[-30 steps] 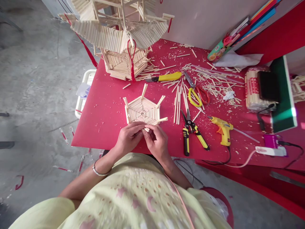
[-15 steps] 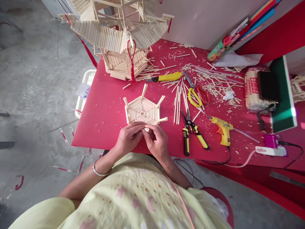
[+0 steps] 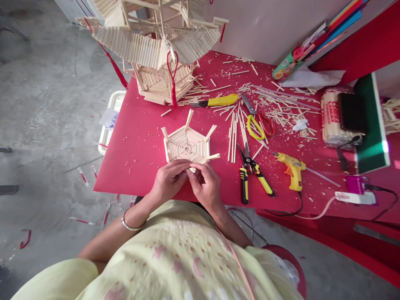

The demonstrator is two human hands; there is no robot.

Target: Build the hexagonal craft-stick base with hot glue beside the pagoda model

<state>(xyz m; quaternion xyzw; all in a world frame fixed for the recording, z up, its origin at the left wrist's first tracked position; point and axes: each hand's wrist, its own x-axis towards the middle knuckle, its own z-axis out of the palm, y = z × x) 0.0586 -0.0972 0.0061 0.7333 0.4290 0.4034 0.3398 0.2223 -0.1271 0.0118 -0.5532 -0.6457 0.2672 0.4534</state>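
My left hand (image 3: 171,177) and my right hand (image 3: 204,183) meet at the table's front edge, fingers closed together. Between the fingertips shows the pale end of some wooden sticks (image 3: 193,170); the rest of them is hidden by my fingers. Just beyond my hands lies a hexagonal stick base (image 3: 187,146) with a web-like pattern of short sticks. Short posts of paired sticks stand at its corners, and my fingers cover its near edge. I cannot tell whether the held sticks touch the base.
A tall stick pagoda (image 3: 162,79) with red tassels stands at the back left. To the right lie a yellow utility knife (image 3: 222,100), scissors (image 3: 256,121), cutters (image 3: 250,171), a glue gun (image 3: 291,168) with its cord, and loose sticks (image 3: 233,137). A power strip (image 3: 354,198) sits far right.
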